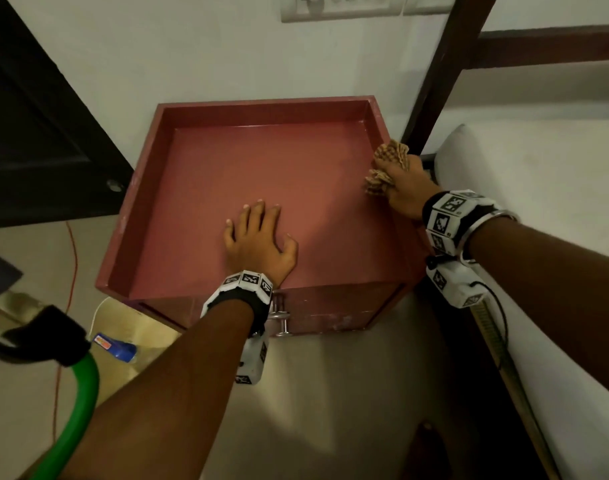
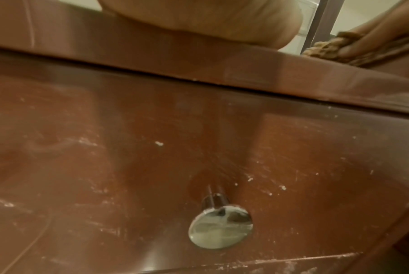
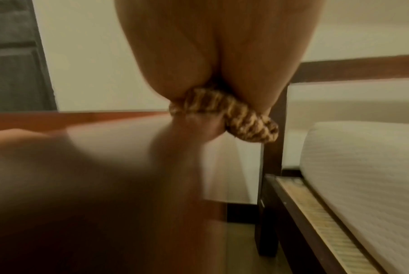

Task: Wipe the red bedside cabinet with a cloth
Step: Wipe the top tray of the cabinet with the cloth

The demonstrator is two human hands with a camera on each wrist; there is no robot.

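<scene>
The red bedside cabinet [image 1: 261, 161] has a sunken top with raised rims and stands against the white wall. My left hand [image 1: 258, 233] lies flat on the top near its front edge, fingers spread. My right hand [image 1: 403, 188] grips a bunched tan checked cloth [image 1: 391, 154] and holds it against the cabinet's right rim. From the right wrist view the cloth [image 3: 224, 115] bulges out under the curled fingers at the cabinet's edge [image 3: 81, 118]. The left wrist view shows the scuffed cabinet front [image 2: 151, 148] with a round metal knob [image 2: 221, 226] and the cloth [image 2: 323, 50] at upper right.
A dark wooden bed frame post [image 1: 445, 74] and a white mattress [image 1: 538, 188] stand close on the right of the cabinet. A dark door [image 1: 36, 126] is at the left. A green hose [image 1: 78, 403], an orange cable [image 1: 72, 258] and a blue-capped bottle [image 1: 117, 346] lie on the floor.
</scene>
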